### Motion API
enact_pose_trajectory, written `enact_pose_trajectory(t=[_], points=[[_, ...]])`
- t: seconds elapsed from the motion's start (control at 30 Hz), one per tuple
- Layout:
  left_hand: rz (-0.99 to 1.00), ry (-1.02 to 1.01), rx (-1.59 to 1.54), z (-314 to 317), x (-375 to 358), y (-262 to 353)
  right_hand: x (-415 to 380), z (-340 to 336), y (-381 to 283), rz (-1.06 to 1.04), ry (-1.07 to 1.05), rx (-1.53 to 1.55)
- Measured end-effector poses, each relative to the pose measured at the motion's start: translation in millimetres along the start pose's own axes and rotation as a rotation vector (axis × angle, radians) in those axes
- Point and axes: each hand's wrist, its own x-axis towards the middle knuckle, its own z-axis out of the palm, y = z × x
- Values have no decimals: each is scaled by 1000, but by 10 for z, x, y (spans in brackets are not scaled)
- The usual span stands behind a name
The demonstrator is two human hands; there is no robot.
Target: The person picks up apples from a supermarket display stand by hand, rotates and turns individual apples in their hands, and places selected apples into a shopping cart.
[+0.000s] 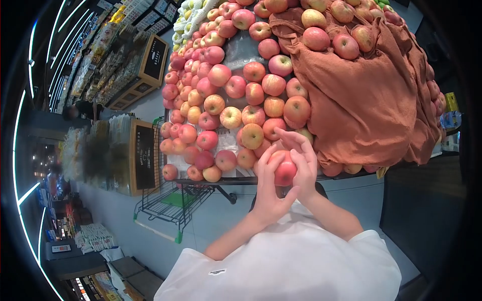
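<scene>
A red apple (pixel 285 173) is cupped between my two hands, just in front of the display's near edge. My left hand (pixel 271 193) curves round its left side, and my right hand (pixel 305 168) wraps its right side with fingers bent over the top. Many red and yellow-red apples cover the display beyond, among them a yellowish one (pixel 252 136) close to my fingertips. To the right, a rust-brown cloth (pixel 359 110) is draped over part of the pile, with several apples lying on it.
A wire shopping cart (pixel 173 203) with green trim stands at the left, beside the display. Dark-fronted wooden stands (pixel 144 158) and stocked shelves line the far left. A grey crate surface (pixel 245 50) shows among the apples. Someone in dark clothing (pixel 85 109) is in the background.
</scene>
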Motion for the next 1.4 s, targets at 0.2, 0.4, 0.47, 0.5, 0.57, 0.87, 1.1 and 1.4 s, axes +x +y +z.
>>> enact_pose_trajectory(t=[0.2, 0.4, 0.47, 0.5, 0.57, 0.87, 1.1, 1.4], points=[[107, 188, 141, -162, 40, -576, -57, -123, 183, 447, -151, 287], [-160, 349, 288, -773, 141, -1183, -242, -353, -78, 33, -219, -387], [-70, 318, 443, -959, 195, -1469, -347, -721, -184, -160, 6, -858], [-57, 301, 462, -1015, 204, -1592, -401, -864, -222, -264, 141, -939], [-15, 258, 536, -1091, 220, -1856, -560, -1187, -418, -430, 283, -1337], [-71, 134, 386, -963, 163, -2280, -640, -1633, -556, -439, 402, -1776], [-83, 187, 294, -921, 138, -2337, -385, -1638, -903, -427, 439, -1263], [25, 305, 447, -848, 66, -2300, 112, -1385, -1646, -527, 386, -1439]])
